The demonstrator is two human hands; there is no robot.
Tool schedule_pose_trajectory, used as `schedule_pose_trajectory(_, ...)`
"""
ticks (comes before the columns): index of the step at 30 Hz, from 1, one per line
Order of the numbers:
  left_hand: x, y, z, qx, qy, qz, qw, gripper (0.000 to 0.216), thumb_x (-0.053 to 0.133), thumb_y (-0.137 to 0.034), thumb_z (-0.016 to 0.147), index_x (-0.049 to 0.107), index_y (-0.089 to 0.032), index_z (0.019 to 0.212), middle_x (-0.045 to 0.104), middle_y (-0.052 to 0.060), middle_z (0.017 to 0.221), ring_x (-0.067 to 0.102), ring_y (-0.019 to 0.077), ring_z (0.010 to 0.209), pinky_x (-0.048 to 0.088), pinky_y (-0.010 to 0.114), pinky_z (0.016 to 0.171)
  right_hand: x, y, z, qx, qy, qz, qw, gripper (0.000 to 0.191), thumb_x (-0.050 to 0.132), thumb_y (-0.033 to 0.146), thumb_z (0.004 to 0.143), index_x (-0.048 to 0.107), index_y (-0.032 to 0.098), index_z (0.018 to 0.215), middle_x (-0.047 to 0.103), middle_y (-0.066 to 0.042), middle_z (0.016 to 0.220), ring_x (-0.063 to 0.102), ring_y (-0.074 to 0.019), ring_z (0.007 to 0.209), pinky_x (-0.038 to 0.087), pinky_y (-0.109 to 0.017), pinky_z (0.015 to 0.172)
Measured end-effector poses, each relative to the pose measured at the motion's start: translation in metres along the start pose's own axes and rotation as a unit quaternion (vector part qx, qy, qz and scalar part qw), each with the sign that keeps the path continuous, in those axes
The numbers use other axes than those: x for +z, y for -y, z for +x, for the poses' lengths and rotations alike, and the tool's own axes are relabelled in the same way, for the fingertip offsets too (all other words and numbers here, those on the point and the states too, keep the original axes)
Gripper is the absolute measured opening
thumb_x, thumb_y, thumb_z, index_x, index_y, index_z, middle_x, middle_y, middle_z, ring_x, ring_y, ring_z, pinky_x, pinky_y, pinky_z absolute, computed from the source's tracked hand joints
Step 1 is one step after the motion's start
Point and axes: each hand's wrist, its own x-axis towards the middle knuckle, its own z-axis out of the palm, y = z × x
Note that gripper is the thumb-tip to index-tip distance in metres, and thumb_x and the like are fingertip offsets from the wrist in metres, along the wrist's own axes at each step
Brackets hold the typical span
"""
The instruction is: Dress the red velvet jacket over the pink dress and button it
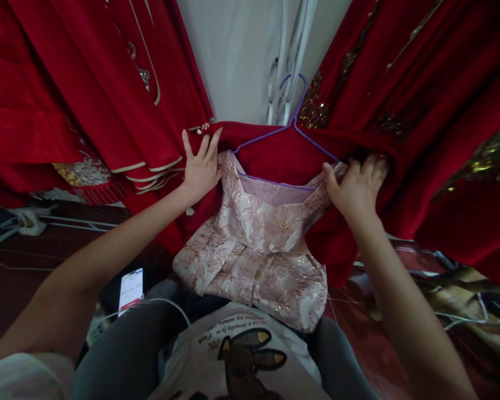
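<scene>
A pale pink brocade dress (270, 222) with a shiny floral pattern hangs on a purple wire hanger (261, 135), in front of a bright red cloth (270, 158). The skirt of the dress reaches down over my lap. My left hand (202, 165) has its fingers spread on the red cloth, beside the left shoulder strap. At the other strap, my right hand (358, 186) lies with its thumb stretched toward the strap and its fingers apart on the red cloth. The tips of those fingers are in shadow under a fold.
Red garments with beads and sequins hang on the left (120, 100) and right (454, 128). White metal bars (289, 61) stand behind the hanger. A lit phone (131, 290) with a white cable is by my left leg. Clutter (466, 300) lies at right.
</scene>
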Motion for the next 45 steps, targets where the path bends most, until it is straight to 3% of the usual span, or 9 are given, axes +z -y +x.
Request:
schedule_pose_trajectory(6,0.011,0.02,0.013,0.017,0.007,-0.069,0.997,0.054,0.056,-0.02,0.08,0.052,-0.02,0.133,0.024,0.012,0.161,0.021,0.0381,0.147,-0.003,0.073,0.115,-0.014,-0.017,0.027,-0.038,0.039,-0.03,0.998,0.074,0.028,0.064,0.095,0.071,0.004,0.094,0.058,-0.03,0.123,0.048,-0.0394,0.125,0.035,-0.055,0.101)
schedule_pose_trajectory(9,0.035,0.045,0.006,0.004,0.089,-0.126,0.988,0.049,0.066,-0.028,0.072,0.058,-0.016,0.119,0.041,0.019,0.15,0.032,0.0418,0.141,0.015,0.073,0.113,-0.026,-0.025,0.03,0.042,0.117,-0.008,0.992,0.077,0.025,0.071,0.092,0.071,0.011,0.081,0.067,-0.025,0.088,0.062,-0.0328,0.094,0.043,-0.043,0.082)
schedule_pose_trajectory(13,0.05,0.072,-0.001,-0.03,0.215,-0.294,0.931,0.052,0.055,-0.037,0.079,0.051,-0.01,0.123,0.062,0.018,0.123,0.06,0.0287,0.114,0.047,0.052,0.101,-0.036,-0.026,0.029,0.066,0.139,0.028,0.988,0.062,0.033,0.069,0.092,0.061,0.019,0.069,0.061,-0.013,0.065,0.058,-0.024,0.069,0.038,-0.035,0.068)
schedule_pose_trajectory(19,0.035,0.057,0.006,0.048,0.114,-0.241,0.963,0.063,0.046,-0.035,0.089,0.033,-0.012,0.146,0.044,0.018,0.146,0.046,0.0272,0.132,0.038,0.046,0.112,-0.032,-0.023,0.022,0.009,0.116,0.09,0.989,0.032,0.046,0.05,0.095,0.057,0.021,0.085,0.063,-0.009,0.076,0.056,-0.0194,0.069,0.037,-0.03,0.069)
schedule_pose_trajectory(25,0.044,0.049,0.025,0.015,0.111,-0.123,0.986,0.05,0.037,-0.036,0.096,0.051,-0.01,0.137,0.056,0.019,0.122,0.051,0.0319,0.118,0.042,0.052,0.101,-0.025,-0.038,0.008,-0.081,0.038,0.148,0.985,0.022,0.054,0.035,0.093,0.062,0.02,0.106,0.069,-0.009,0.095,0.059,-0.0189,0.083,0.041,-0.028,0.075)
schedule_pose_trajectory(29,0.043,0.059,0.026,0.047,0.088,-0.134,0.986,0.042,0.037,-0.038,0.097,0.07,-0.014,0.104,0.063,0.013,0.102,0.057,0.0263,0.103,0.045,0.043,0.096,-0.025,-0.038,0.003,-0.06,-0.017,0.161,0.985,0.025,0.054,0.041,0.092,0.069,0.021,0.099,0.069,-0.009,0.09,0.059,-0.0209,0.088,0.042,-0.029,0.08)
schedule_pose_trajectory(38,0.037,0.064,-0.032,-0.022,-0.013,-0.066,0.998,0.039,0.028,-0.034,0.102,0.061,-0.016,0.091,0.066,0.011,0.086,0.062,0.0226,0.091,0.048,0.037,0.086,-0.008,-0.072,-0.012,0.076,-0.028,0.271,0.959,0.019,0.058,0.039,0.086,0.066,0.021,0.09,0.072,-0.015,0.09,0.068,-0.0263,0.08,0.051,-0.037,0.073)
schedule_pose_trajectory(42,0.044,0.054,-0.069,0.07,0.071,-0.024,0.995,0.039,0.03,-0.032,0.101,0.061,-0.016,0.083,0.063,0.009,0.076,0.061,0.022,0.078,0.049,0.038,0.084,-0.011,-0.093,-0.043,0.133,0.1,0.206,0.964,0.013,0.065,0.035,0.08,0.066,0.022,0.081,0.073,-0.012,0.082,0.069,-0.026,0.075,0.051,-0.036,0.069)
schedule_pose_trajectory(45,0.035,0.034,-0.076,0.173,0.108,-0.041,0.978,0.033,0.035,-0.027,0.1,0.064,-0.017,0.087,0.065,0.01,0.082,0.06,0.0224,0.085,0.047,0.041,0.09,-0.022,-0.09,-0.059,0.123,0.22,0.227,0.941,0.021,0.068,0.042,0.079,0.068,0.021,0.083,0.073,-0.009,0.081,0.069,-0.0238,0.073,0.051,-0.034,0.068)
